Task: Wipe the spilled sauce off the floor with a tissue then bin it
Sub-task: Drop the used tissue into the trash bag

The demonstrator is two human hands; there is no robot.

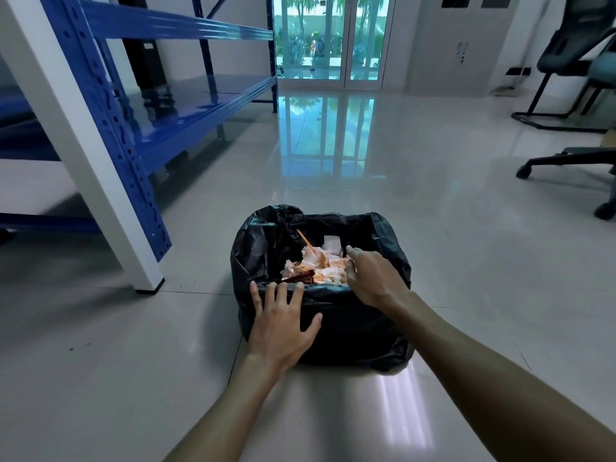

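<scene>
- Resting flat on the bin front, the left hand is spread wide, holding nothing.
- Right hand hangs loosely open above the messy tissues, empty.

We look down at a small bin lined with a black bag, standing on the glossy tiled floor. Our left hand lies flat against the bin's near side, fingers spread and reaching up to the rim. Our right hand hangs over the bin's open mouth, palm down, its fingers loosely curled with nothing visibly in them. Inside the bin lie crumpled tissues stained orange-red, with a thin orange stick poking up beside them. A blue metal shelf stands to the left, an office chair to the right, and glass doors at the far end.
</scene>
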